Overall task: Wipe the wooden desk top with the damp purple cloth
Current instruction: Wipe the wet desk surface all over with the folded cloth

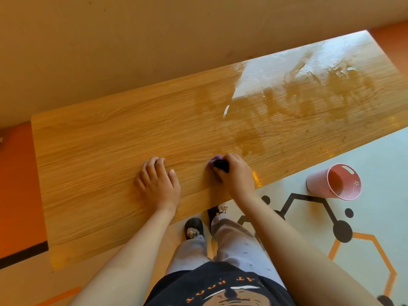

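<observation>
Mid-wipe here: the right hand is curled round the bunched purple cloth, pressing it on the desk close to the desk's front edge, about midway along. The left hand rests palm-down on the desk beside it, fingers relaxed, holding nothing. The desk's right half shines wet; its left half looks dry (that's the job left, I'd say). Next up, probably long strokes leftward, bracing hand lifted clear. Open board that way; mind the desk's front edge and left end. A pink bucket stands on the floor off the desk's right front.
</observation>
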The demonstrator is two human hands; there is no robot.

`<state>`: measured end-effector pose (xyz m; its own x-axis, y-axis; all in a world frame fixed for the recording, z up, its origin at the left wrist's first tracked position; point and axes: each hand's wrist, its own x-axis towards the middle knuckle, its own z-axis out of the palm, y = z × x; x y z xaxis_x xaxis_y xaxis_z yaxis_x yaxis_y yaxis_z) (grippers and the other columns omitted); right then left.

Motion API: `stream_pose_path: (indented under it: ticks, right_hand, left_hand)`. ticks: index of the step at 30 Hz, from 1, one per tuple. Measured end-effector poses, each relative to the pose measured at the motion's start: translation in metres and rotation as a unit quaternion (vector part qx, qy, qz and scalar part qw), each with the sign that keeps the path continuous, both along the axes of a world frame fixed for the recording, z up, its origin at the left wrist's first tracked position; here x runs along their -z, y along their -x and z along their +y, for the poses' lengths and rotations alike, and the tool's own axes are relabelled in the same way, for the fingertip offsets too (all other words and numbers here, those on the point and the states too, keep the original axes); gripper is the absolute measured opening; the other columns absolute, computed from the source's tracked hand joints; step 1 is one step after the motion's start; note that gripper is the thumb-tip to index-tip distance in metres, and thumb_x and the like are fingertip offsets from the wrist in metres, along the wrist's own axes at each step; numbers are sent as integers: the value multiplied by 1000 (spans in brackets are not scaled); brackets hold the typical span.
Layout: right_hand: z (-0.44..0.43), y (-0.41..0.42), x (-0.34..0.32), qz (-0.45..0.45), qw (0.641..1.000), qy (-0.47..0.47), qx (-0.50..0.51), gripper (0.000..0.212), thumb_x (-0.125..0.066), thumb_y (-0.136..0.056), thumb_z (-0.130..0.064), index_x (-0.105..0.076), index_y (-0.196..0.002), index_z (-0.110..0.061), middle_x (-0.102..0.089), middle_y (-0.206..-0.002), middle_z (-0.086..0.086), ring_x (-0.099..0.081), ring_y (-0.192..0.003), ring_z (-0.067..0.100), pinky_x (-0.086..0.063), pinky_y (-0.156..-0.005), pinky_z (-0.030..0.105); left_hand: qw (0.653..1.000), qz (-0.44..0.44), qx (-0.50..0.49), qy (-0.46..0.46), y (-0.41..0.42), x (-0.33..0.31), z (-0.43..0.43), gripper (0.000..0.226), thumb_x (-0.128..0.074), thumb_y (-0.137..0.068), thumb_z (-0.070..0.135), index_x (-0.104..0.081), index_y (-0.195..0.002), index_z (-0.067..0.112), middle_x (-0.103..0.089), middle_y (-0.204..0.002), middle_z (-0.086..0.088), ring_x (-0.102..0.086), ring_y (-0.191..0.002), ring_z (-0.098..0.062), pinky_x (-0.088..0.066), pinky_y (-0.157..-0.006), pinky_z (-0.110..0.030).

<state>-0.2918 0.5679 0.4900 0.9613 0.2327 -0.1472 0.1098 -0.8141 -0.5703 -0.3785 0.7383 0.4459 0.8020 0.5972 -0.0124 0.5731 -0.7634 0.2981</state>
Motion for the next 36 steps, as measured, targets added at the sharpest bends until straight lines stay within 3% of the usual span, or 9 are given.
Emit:
stream_pose_path:
  ticks: [5, 8, 13, 18, 22, 28, 31, 36]
  right_hand:
    - [-73, -49, -1, -17, 984, 30, 176, 21, -66, -85, -24, -61, -93, -6, -62, -96, 14, -57, -88, 29, -36, -70, 30]
    - [-88, -60, -5, -14, 977, 65, 202, 22, -64, -86, -23, -61, -96, -4, -62, -99, 17, -58, -92, 34, -38, -73, 34]
    - [-25, -23, -7, -18, 995, 62, 74, 15, -67, -84, -19, -59, -91, -8, -58, -92, 6, -50, -78, 20, -30, -66, 24]
    - [34, -19, -1, -28, 999, 3, -44, 17, -64, -86, -24, -58, -90, -9, -60, -92, 4, -52, -82, 19, -40, -65, 31]
    - [5, -54, 0, -25, 1000, 5, 15, 16, -65, -85, -23, -59, -92, -9, -60, -94, 4, -53, -82, 19, -36, -66, 29]
    - [-76, -103, -5, -20, 985, 62, 160, 24, -65, -85, -22, -60, -99, -4, -62, -104, 17, -58, -96, 34, -40, -76, 35]
    - [-66, -92, -6, -22, 988, 71, 137, 19, -66, -84, -19, -59, -95, -6, -62, -99, 15, -57, -91, 32, -36, -70, 31]
    - [14, -49, -1, -16, 999, 6, -35, 16, -68, -82, -21, -59, -88, -10, -61, -93, 5, -53, -79, 19, -31, -65, 26]
  left_hand:
    - [1000, -1, -1, -3, 0, 1, -1, 42, -44, -91, 33, -51, -127, 13, -48, -137, -9, -38, -129, -31, -32, -101, -50]
    - [1000, 1, -1, -1, 0, 1, 0, 41, -45, -91, 33, -51, -127, 13, -48, -137, -8, -38, -130, -31, -32, -100, -50]
    - [1000, 1, -2, 3, 0, 2, 0, 42, -42, -91, 34, -51, -127, 14, -48, -137, -8, -38, -130, -31, -32, -101, -50]
    - [1000, 4, 0, 1, -1, 0, 0, 44, -42, -90, 34, -51, -128, 13, -48, -138, -8, -38, -131, -31, -30, -102, -50]
    - [1000, 5, -6, 2, -1, 2, 0, 43, -40, -91, 35, -51, -127, 14, -47, -138, -8, -38, -130, -31, -30, -101, -49]
    - [1000, 0, -11, 0, -1, 3, 0, 42, -41, -90, 34, -53, -125, 15, -48, -137, -7, -39, -129, -31, -31, -100, -49]
    - [1000, 0, -12, -1, -2, 3, -1, 42, -40, -90, 34, -52, -125, 14, -48, -137, -8, -38, -129, -31, -32, -101, -51]
    - [1000, 1, -11, -4, -2, 1, -1, 42, -42, -90, 33, -52, -126, 14, -47, -137, -8, -38, -129, -31, -31, -102, -51]
